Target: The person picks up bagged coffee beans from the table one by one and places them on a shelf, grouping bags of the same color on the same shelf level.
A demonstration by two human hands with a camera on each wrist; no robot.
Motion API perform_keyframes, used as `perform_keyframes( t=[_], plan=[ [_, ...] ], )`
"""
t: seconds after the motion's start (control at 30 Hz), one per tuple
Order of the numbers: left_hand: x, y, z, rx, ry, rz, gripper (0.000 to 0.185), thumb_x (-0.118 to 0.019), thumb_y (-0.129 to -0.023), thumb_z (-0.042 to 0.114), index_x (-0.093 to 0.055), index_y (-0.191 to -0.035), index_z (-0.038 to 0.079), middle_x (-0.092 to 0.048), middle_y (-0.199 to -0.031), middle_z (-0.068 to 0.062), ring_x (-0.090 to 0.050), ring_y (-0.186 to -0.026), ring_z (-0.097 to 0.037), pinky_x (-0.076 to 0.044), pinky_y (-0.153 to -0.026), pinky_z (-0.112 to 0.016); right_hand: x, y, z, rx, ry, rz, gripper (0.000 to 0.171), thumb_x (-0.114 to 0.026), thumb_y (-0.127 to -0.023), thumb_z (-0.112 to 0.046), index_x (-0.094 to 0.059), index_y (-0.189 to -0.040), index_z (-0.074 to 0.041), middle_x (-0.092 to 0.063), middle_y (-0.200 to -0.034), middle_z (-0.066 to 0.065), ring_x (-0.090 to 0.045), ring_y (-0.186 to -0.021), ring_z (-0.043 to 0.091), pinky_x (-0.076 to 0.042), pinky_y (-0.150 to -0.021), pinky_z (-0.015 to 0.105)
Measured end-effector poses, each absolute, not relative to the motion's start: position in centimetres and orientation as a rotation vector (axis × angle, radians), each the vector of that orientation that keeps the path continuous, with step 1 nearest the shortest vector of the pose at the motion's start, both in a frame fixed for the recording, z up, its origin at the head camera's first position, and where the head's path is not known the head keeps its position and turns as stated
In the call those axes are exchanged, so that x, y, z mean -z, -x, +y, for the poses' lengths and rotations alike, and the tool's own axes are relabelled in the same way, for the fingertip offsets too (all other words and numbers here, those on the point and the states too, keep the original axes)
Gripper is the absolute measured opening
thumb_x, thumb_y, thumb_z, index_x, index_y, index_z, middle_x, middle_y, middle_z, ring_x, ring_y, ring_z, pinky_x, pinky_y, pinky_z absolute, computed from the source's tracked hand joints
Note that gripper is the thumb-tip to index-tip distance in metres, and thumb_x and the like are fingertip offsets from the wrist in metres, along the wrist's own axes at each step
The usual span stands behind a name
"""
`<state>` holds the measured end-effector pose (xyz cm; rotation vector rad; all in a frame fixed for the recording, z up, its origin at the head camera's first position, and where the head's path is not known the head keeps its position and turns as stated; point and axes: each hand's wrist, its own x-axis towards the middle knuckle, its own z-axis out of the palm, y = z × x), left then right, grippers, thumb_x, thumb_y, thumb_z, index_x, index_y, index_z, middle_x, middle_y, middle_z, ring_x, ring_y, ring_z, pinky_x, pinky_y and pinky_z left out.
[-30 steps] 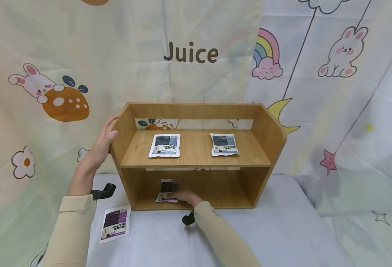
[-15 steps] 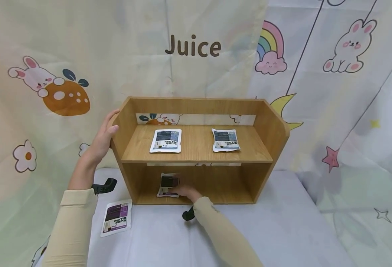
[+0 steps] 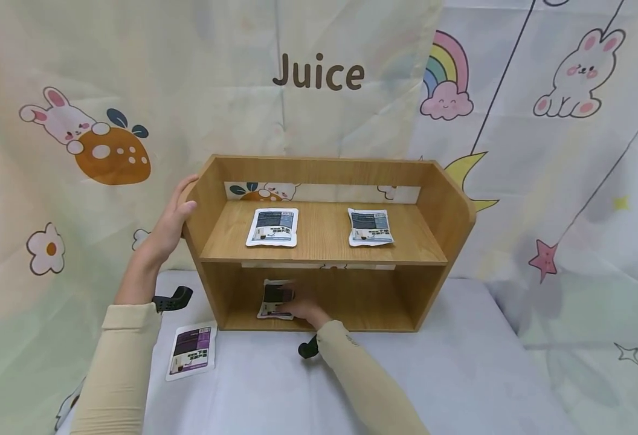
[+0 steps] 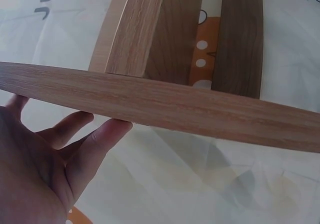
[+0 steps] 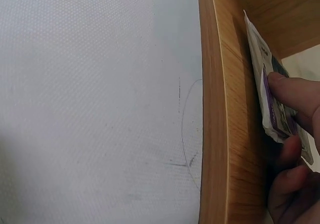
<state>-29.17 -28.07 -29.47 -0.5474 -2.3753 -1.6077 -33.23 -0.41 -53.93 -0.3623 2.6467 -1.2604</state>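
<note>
A two-tier wooden shelf (image 3: 324, 172) stands on a white table. My left hand (image 3: 173, 220) lies flat against the outside of its left side panel (image 4: 165, 101), fingers straight, thumb at the front edge. My right hand (image 3: 301, 307) reaches into the lower compartment and pinches a dark purple-and-white pouch (image 3: 273, 297) lying on the bottom board. In the right wrist view the thumb (image 5: 292, 90) lies on that pouch (image 5: 260, 69), with the other fingers curled beneath it. Two blue-and-white pouches (image 3: 272, 228) (image 3: 370, 227) lie flat on the upper shelf.
Another purple pouch (image 3: 191, 352) lies on the table (image 3: 460, 362) in front of the shelf's left corner, beside my left sleeve. A cartoon-printed curtain with the word Juice hangs close behind the shelf. Bare table stretches to the right and front.
The head view has shifted slightly. Both hands stay where they were: the left on the side panel, the right on the pouch in the lower compartment.
</note>
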Motion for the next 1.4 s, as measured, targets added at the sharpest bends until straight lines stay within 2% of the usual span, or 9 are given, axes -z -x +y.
perform_keyframes(
  t=[0.13,0.27,0.47,0.7,0.83,1.1,1.3,1.4],
  plan=[
    [29.5,29.0,-28.0,1.594,0.564,-2.369,0.056,-0.031,-0.098,0.038,-0.015,-0.152,0.035,-0.021,-0.148,-0.007,-0.03,-0.126,-0.037,-0.032,-0.091,-0.062,55.0,33.5,-0.4,1.263,0.358,2.658,0.059,-0.083,-0.075,-0.028,-0.062,-0.129,-0.017,-0.054,-0.131,0.005,-0.049,-0.115,0.023,-0.039,-0.099,0.042],
    [29.7,28.8,-27.9,1.592,0.56,-2.373,0.056,-0.032,-0.098,0.039,-0.014,-0.152,0.037,-0.021,-0.149,-0.006,-0.031,-0.126,-0.037,-0.033,-0.091,-0.063,55.0,33.1,-0.2,1.259,0.37,2.659,0.057,-0.083,-0.075,-0.03,-0.064,-0.127,-0.016,-0.054,-0.129,0.005,-0.05,-0.113,0.023,-0.041,-0.097,0.041],
    [29.9,28.5,-28.0,1.594,0.556,-2.367,0.057,-0.032,-0.098,0.038,-0.014,-0.152,0.036,-0.021,-0.149,-0.006,-0.03,-0.126,-0.036,-0.032,-0.092,-0.063,53.9,31.7,-0.1,1.163,0.404,2.753,0.053,-0.08,-0.08,-0.031,-0.063,-0.127,-0.012,-0.057,-0.126,0.007,-0.053,-0.113,0.023,-0.043,-0.095,0.041],
    [29.6,28.8,-27.9,1.615,0.603,-2.337,0.057,-0.031,-0.098,0.035,-0.015,-0.153,0.033,-0.022,-0.147,-0.009,-0.03,-0.125,-0.038,-0.031,-0.089,-0.061,53.1,30.7,0.3,1.03,0.449,2.889,0.051,-0.073,-0.086,-0.032,-0.06,-0.131,-0.011,-0.053,-0.135,0.01,-0.051,-0.12,0.028,-0.041,-0.097,0.044],
    [29.5,29.2,-27.4,1.628,0.607,-2.341,0.055,-0.031,-0.099,0.036,-0.017,-0.152,0.034,-0.023,-0.147,-0.008,-0.031,-0.125,-0.038,-0.03,-0.089,-0.06,51.7,29.4,2.2,0.896,0.575,2.903,0.048,-0.069,-0.089,-0.03,-0.059,-0.132,-0.011,-0.055,-0.133,0.009,-0.054,-0.116,0.025,-0.045,-0.092,0.042],
    [29.6,29.8,-27.0,1.625,0.592,-2.374,0.055,-0.03,-0.099,0.039,-0.015,-0.152,0.037,-0.021,-0.147,-0.009,-0.031,-0.125,-0.039,-0.031,-0.09,-0.062,46.9,26.3,6.7,0.723,0.853,2.794,0.038,-0.067,-0.092,-0.027,-0.063,-0.126,-0.009,-0.065,-0.117,0.004,-0.06,-0.097,0.016,-0.049,-0.079,0.033],
    [29.8,29.1,-28.0,1.615,0.588,-2.371,0.056,-0.03,-0.098,0.038,-0.014,-0.152,0.035,-0.021,-0.147,-0.009,-0.03,-0.124,-0.038,-0.031,-0.088,-0.058,42.5,23.5,9.3,0.69,0.972,2.768,0.032,-0.069,-0.091,-0.027,-0.067,-0.12,-0.014,-0.066,-0.114,-0.001,-0.06,-0.097,0.011,-0.049,-0.077,0.027],
    [29.6,29.0,-28.2,1.607,0.596,-2.364,0.057,-0.03,-0.098,0.037,-0.013,-0.152,0.035,-0.02,-0.148,-0.009,-0.029,-0.125,-0.038,-0.031,-0.088,-0.058,40.4,22.2,10.8,0.702,1.004,2.774,0.031,-0.07,-0.09,-0.026,-0.067,-0.119,-0.015,-0.065,-0.107,-0.006,-0.06,-0.093,0.011,-0.049,-0.073,0.025]
  ],
)
